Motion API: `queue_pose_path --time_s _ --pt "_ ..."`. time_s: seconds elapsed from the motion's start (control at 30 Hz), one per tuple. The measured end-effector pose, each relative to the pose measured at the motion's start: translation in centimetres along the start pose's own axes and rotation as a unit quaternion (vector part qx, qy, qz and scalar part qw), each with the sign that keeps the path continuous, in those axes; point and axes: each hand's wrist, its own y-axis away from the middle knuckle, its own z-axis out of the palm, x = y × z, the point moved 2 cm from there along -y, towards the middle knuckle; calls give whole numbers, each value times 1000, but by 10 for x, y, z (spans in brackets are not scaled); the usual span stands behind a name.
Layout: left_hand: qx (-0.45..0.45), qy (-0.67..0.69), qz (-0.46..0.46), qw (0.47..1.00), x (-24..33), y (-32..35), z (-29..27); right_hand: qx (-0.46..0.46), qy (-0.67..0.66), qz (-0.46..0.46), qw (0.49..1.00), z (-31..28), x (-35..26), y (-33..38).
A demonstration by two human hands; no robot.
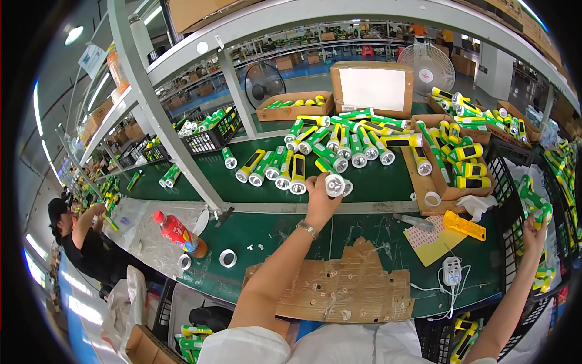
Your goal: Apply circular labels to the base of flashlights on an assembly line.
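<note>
My left hand [321,201] is closed around a green and yellow flashlight [334,185], its clear round lens turned toward me. Behind it, several flashlights [277,167] lie in a loose row on the green bench, many with their lenses facing me. Over at the right, my right hand [535,229] reaches into a black plastic crate [504,209] and has its fingers around a green and yellow flashlight [535,200]. More flashlights lie in that crate, partly covered by clear plastic bags.
A cardboard sheet [348,291] lies before me, near a power strip [451,272], an orange plastic piece [464,225] and a yellow card [429,241]. A red-capped drink bottle [179,235] stands left beside tape rolls. A box of flashlights [445,191] sits right. A co-worker [82,242] is at far left.
</note>
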Motion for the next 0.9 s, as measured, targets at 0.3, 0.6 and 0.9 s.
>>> queue_pose_path --time_s 0.3,0.6,0.9 --pt "-66 71 99 990 80 13 -44 73 99 -104 987 -39 -56 -62" --pt "-212 619 -116 747 103 33 1 -381 731 44 564 61 210 235" --pt "-325 694 -352 537 139 46 13 -312 875 24 369 13 241 255"
